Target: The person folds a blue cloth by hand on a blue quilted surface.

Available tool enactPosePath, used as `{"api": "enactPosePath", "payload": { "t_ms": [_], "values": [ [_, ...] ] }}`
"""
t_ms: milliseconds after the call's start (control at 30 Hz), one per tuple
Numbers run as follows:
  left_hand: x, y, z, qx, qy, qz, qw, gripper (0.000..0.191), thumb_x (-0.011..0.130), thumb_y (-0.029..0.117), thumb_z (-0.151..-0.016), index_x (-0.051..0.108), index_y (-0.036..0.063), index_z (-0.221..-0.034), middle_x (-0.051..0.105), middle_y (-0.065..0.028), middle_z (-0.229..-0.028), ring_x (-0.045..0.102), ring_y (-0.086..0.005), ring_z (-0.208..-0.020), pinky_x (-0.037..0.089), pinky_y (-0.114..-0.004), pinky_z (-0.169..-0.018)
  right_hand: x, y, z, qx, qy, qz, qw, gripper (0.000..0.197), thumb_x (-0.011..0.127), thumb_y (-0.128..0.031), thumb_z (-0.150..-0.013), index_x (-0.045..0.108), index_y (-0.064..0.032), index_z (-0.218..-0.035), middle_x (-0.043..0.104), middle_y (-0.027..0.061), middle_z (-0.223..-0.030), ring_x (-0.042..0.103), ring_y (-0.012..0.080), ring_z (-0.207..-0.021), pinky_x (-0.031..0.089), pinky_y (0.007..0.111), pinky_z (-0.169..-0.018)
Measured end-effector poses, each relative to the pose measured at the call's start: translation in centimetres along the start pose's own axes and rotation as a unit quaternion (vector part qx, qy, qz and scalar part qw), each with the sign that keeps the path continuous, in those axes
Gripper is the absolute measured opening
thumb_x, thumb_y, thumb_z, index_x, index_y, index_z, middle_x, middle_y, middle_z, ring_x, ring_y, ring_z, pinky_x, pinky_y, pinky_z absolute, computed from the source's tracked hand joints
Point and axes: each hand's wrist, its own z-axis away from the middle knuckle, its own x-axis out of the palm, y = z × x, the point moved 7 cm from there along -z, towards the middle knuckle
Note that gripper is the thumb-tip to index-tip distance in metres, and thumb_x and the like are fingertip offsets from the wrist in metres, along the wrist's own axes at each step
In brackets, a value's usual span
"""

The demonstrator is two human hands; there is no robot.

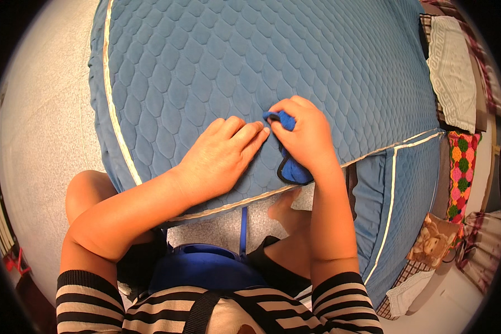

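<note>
In my right hand [307,133] is a bright blue cloth piece [294,169] with black edging. Part of it bunches up between the thumb and fingers, and the rest hangs down below the palm onto a quilted blue cover [217,54]. Just to the left, my left hand [223,152] rests low over the same cover, its fingers curled and thumb and fingertips drawn together. Those fingertips come close to the cloth; whether they pinch something small is too fine to tell. My right palm and fingers hide much of the cloth.
White piping [238,203] marks the cover's near edge, close to my knees. A blue plastic seat [204,267] is under me. To the right are a second blue-covered surface [413,179], a white lace-patterned cloth [453,71], a colourful crocheted strip [461,175] and a cushion with a toy picture [432,242].
</note>
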Motion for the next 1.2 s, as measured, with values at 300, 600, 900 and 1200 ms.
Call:
{"api": "enactPosePath", "payload": {
  "t_ms": [300,600,900,1200],
  "values": [
    [0.0,-0.1,0.0,-0.008,-0.007,-0.004,1.0,0.052,0.071,0.013,-0.094,0.068,-0.0014,-0.145,0.065,-0.0108,-0.138,0.061,-0.0271,-0.113,0.052,-0.041,-0.093,0.4,-0.7,0.1,-0.002,-0.008,0.035,0.999,0.018,0.085,-0.016,-0.086,0.078,-0.0134,-0.102,0.071,0.0061,-0.097,0.071,0.0326,-0.102,0.059,0.047,-0.082],
    [-0.1,-0.1,0.1,-0.005,-0.004,-0.002,1.0,0.051,0.07,0.013,-0.095,0.068,-0.0019,-0.144,0.065,-0.0116,-0.138,0.061,-0.028,-0.112,0.052,-0.041,-0.093,0.5,-1.4,0.4,0.0,0.043,0.049,0.998,0.016,0.084,-0.015,-0.086,0.078,-0.0123,-0.101,0.072,0.0085,-0.099,0.071,0.0344,-0.102,0.059,0.047,-0.085],
    [0.1,-0.1,0.0,-0.009,-0.012,0.001,1.0,0.052,0.072,0.012,-0.094,0.068,-0.0015,-0.144,0.065,-0.0113,-0.141,0.061,-0.0283,-0.113,0.052,-0.042,-0.094,0.5,-1.0,0.5,-0.006,0.072,0.037,0.997,0.019,0.086,-0.016,-0.085,0.079,-0.0137,-0.102,0.072,0.0058,-0.097,0.071,0.0316,-0.102,0.059,0.047,-0.082],
    [-0.1,0.0,-0.1,-0.011,-0.012,0.007,1.0,0.052,0.071,0.012,-0.094,0.068,-0.0017,-0.144,0.065,-0.0109,-0.14,0.061,-0.0281,-0.112,0.052,-0.042,-0.093,0.3,-0.8,0.5,0.01,0.083,0.037,0.996,0.02,0.087,-0.015,-0.084,0.079,-0.015,-0.102,0.072,0.0057,-0.097,0.071,0.0317,-0.102,0.059,0.047,-0.082]
  ]
}}
